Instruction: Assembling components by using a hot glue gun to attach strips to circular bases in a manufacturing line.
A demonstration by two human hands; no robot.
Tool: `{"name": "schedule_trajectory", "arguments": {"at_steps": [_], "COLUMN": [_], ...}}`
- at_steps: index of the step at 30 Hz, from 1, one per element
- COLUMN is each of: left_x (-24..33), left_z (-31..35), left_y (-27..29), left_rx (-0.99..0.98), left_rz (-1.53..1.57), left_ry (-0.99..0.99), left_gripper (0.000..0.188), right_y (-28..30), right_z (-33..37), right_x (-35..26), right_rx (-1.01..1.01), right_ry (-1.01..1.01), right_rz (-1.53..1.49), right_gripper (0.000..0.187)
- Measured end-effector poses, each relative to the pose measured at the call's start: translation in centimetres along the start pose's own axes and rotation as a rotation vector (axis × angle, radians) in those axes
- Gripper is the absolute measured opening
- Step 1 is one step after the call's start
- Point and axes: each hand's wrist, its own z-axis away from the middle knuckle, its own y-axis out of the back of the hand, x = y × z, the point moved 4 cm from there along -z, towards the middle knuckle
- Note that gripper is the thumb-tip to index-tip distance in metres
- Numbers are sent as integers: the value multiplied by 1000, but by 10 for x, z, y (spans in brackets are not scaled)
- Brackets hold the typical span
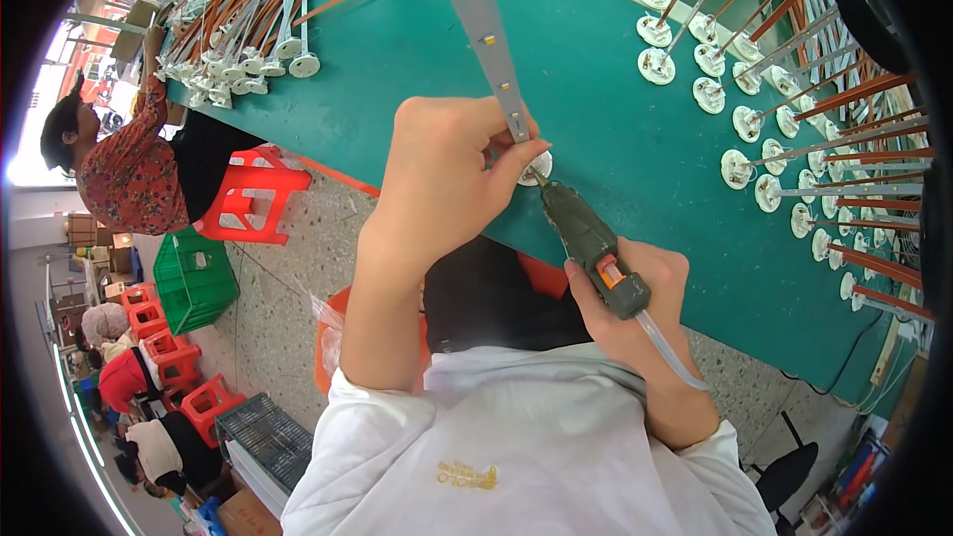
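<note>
My left hand (452, 174) is closed round the lower end of a grey LED strip (486, 35), which stands up from a round white base (536, 169) on the green table. Small yellow LEDs run along the strip. In my right hand (640, 303) is a dark green glue gun (586, 233) with an orange trigger, and a translucent glue stick (667, 345) sticks out of its back. The gun's nozzle points at the base, right beside my left fingertips. Whether the nozzle touches the base I cannot tell; my left hand hides part of the base.
Rows of white round bases with upright strips (735, 169) fill the table's right side. At the far left lies a pile of strips with bases (238, 60). A person in a flowered top (129, 169) sits left of the green table (586, 50), near a red stool (263, 199) and green crate (196, 281).
</note>
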Motion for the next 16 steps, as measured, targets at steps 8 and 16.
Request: {"name": "schedule_trajectory", "arguments": {"at_steps": [8, 16], "left_x": [3, 0], "left_z": [-2, -3], "left_y": [-1, 0], "left_rx": [17, -27], "left_rz": [41, 35], "left_ry": [-38, -32], "left_gripper": [9, 9], "right_y": [-3, -5], "right_z": [-1, 2], "right_x": [-3, 0], "right_rx": [33, 9], "right_ry": [-5, -5], "right_rz": [24, 82], "right_gripper": [20, 15]}}
